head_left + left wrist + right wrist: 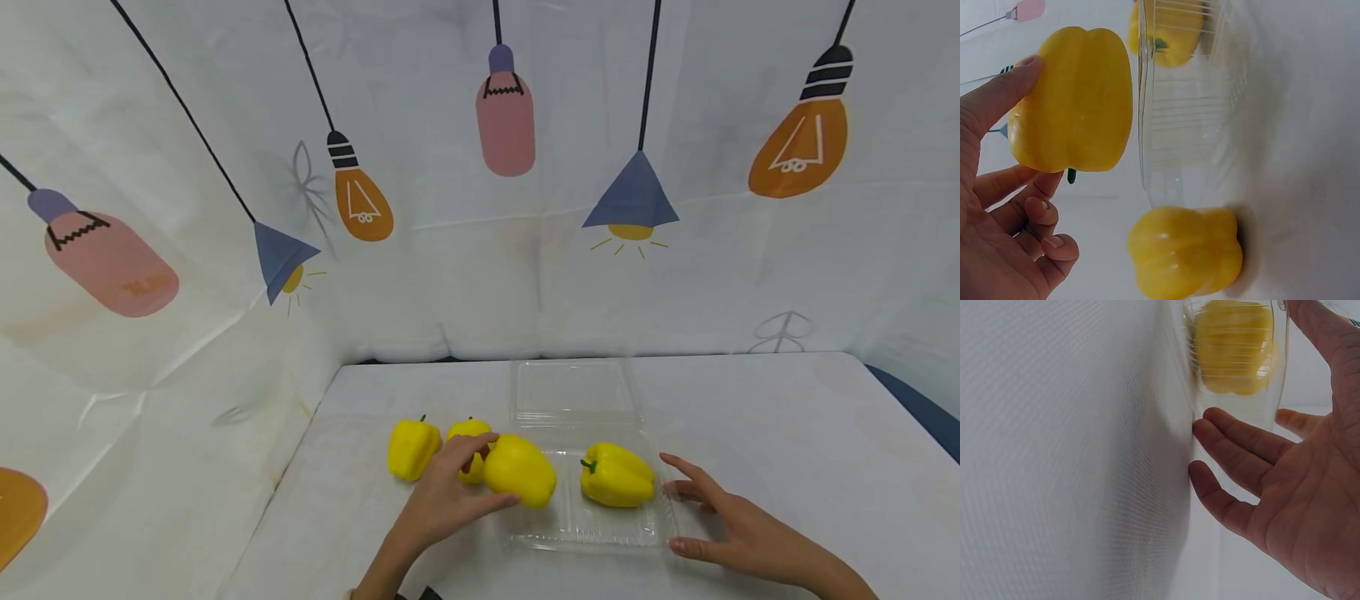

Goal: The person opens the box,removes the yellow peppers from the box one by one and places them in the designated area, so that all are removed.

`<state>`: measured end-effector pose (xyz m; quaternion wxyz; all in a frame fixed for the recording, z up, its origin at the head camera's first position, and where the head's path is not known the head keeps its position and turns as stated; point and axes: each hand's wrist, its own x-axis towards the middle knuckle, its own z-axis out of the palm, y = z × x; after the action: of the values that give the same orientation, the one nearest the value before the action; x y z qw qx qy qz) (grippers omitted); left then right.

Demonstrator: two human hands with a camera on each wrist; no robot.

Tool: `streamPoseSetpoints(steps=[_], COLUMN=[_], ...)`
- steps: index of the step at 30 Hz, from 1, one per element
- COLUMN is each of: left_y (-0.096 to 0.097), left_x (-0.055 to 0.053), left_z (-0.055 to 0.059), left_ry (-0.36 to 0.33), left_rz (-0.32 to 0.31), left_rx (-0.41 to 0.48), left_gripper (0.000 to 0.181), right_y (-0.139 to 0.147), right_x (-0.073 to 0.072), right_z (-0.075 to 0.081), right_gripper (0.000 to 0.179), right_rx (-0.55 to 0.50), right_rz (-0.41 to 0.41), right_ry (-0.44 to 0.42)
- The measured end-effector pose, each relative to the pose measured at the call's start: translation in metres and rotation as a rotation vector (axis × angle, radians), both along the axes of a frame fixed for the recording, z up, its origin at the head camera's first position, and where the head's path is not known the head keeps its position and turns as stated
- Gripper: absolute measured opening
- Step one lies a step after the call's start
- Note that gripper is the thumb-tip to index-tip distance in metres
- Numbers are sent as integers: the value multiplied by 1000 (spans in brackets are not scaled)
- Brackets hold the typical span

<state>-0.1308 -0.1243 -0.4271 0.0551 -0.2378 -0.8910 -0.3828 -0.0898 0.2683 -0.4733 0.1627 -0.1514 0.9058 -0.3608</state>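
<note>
My left hand (447, 500) grips a yellow bell pepper (521, 471) between thumb and fingers, over the left side of a clear plastic clamshell box (570, 533). In the left wrist view its green stem points toward my curled lower fingers, and the pepper is level with the box rim. Another yellow bell pepper (619, 475) lies on its side in the right part of the box. At the box's right wall, my right hand (731, 533) has its fingers loosely spread, thumb and fingertips close to the rim. Its fingers hold no pepper.
Two more yellow peppers stand on the white table (772, 417) left of the box: one upright pepper (412, 450) and one pepper (468, 427) partly hidden behind my left hand. The box's open lid (573, 390) lies toward the back. A printed white curtain (450, 283) hangs behind.
</note>
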Motion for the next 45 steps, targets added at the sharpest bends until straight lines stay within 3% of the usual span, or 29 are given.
streamPoseSetpoints(steps=[7,15,25,30,34,45], left_y=[-13,-30,-52,-62,-67,-78], left_x=[4,4,4,3,4,3], left_z=[2,3,1,1,2,0], left_ry=[-29,-62,-4,-39,-86,-113], left_rz=[-1,-1,-76,-118,-117,-132], left_rx=[66,46,36,39,27,4], left_gripper=[67,65,64,63,63,61], right_y=[-1,1,1,1,1,2], right_x=[1,2,2,3,2,2], right_z=[2,2,0,0,0,-3], right_gripper=[90,90,91,91,91,91], right_rx=[5,25,4,5,7,8], right_rz=[-1,16,12,12,9,9], right_ry=[12,50,47,55,54,56])
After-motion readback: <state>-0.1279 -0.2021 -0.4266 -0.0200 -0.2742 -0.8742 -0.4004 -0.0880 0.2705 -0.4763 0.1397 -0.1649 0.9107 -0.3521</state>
